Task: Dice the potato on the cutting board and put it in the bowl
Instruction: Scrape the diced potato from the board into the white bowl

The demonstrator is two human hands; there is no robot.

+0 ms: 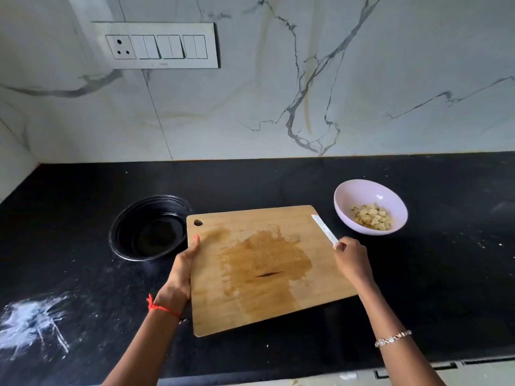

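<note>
Diced potato (373,217): heaped as pale cubes in the bottom of the bowl, well apart from both hands.
Bowl (368,186): a pale lilac bowl, set on the black countertop (278,179) just beyond the far right corner of the cutting board.
Cutting board (264,274): a wooden board with a hanging hole at its far left corner. A dark damp patch is spread over its middle, and no potato pieces are seen on it.
Left hand (181,271): clamped on the board's left edge. The thumb is laid over the top face, and the fingers are hidden beneath.
Right hand (351,257): closed round the handle of the knife (324,229), at the board's right edge. The white blade is pointed away, toward the bowl, with its tip over the board's far right corner.
Wrists: a red thread (160,306) is tied on the left, and a bracelet (393,337) is worn on the right.
Black dish (147,227): placed against the board's far left side.
Switch panel (156,45): fixed to the marble wall, with one socket and three pairs of switches.
White smear (30,319): spread on the countertop at near left.
</note>
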